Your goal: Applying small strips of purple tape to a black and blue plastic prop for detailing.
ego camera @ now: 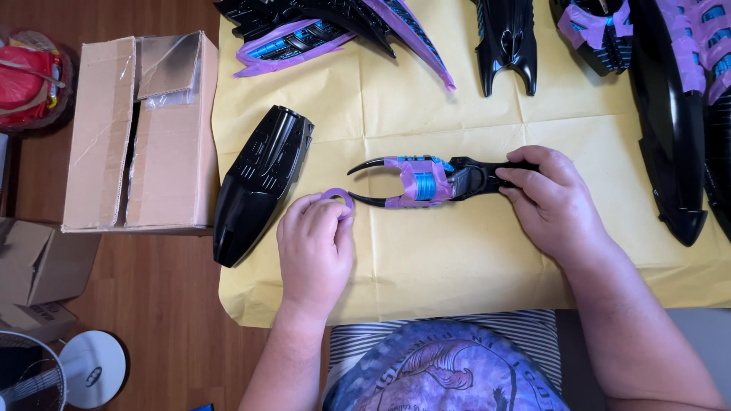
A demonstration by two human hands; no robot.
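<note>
Our right hand (552, 202) grips the black forked part (434, 180), taped purple, on the paper-covered desk (457, 266); our left hand (314, 247) pinches the tape roll (336, 199) — a loose grip could shift the masking.

Hands (314, 242) on claw part (426, 181) (purple-taped)

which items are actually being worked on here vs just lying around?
In hand:
- left hand on purple tape roll
- right hand gripping forked black part, partly wrapped in purple tape

Lying about:
- glossy black panel
- taped and bare black parts along the top of the yellow paper
- cardboard box
- white fan
</note>
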